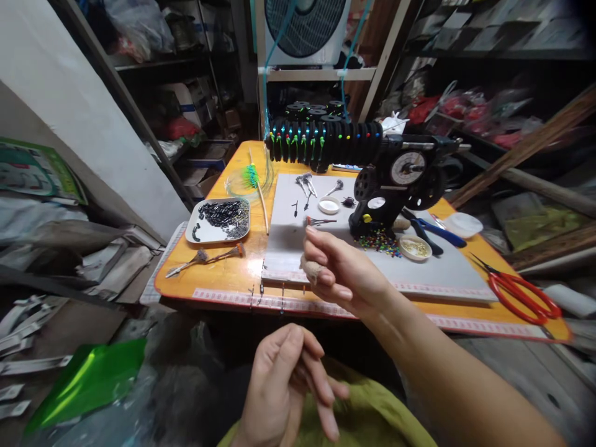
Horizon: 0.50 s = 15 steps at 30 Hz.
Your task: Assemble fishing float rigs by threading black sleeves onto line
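Note:
My right hand (342, 268) is raised over the front edge of the white board (284, 251), fingers curled in and thumb against the index finger. One of its fingers has a pale wrap. Lower down, in front of the table edge, my left hand (286, 385) has thumb and index finger pressed together, the other fingers loosely stretched. Whatever either hand pinches is too thin or hidden to make out. Just beyond my right fingertips lies a small tuft-ended piece with an orange band (321, 221). Small dark pieces with thin ends (282, 298) hang at the table's front edge.
A white tray (190, 233) holds black tubes and grey bits. A black winding device with a row of spools (358, 139) stands behind colored beads (379, 242). Blue-handled pliers (442, 233) and red scissors (521, 298) lie right. A fan (305, 28) stands behind.

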Each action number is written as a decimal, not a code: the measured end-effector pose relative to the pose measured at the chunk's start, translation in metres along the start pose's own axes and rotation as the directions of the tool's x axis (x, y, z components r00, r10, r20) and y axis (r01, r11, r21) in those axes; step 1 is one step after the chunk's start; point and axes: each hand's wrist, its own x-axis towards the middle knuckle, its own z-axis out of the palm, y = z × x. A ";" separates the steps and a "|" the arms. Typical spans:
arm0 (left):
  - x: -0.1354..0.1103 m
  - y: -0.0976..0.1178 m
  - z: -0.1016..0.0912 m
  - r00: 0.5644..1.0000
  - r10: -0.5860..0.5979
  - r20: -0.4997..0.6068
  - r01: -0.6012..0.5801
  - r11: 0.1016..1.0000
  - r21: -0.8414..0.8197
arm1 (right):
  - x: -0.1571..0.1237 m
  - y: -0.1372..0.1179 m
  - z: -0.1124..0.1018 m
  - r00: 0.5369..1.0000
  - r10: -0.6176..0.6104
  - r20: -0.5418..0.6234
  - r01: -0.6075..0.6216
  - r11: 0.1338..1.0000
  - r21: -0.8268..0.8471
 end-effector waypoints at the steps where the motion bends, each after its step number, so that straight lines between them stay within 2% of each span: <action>1: 0.000 -0.001 -0.001 1.000 0.008 0.009 -0.008 1.000 -0.010 | 0.000 0.000 0.000 1.000 0.001 0.000 -0.001 1.000 -0.007; 8: -0.009 -0.003 -0.009 0.999 -0.020 0.044 0.022 0.999 -0.038 | 0.000 0.001 -0.004 1.000 0.017 -0.018 -0.017 0.999 -0.035; 15: -0.017 0.002 -0.009 0.994 -0.106 0.001 0.106 0.993 -0.048 | -0.001 0.002 -0.004 0.999 0.026 -0.031 -0.028 0.998 -0.052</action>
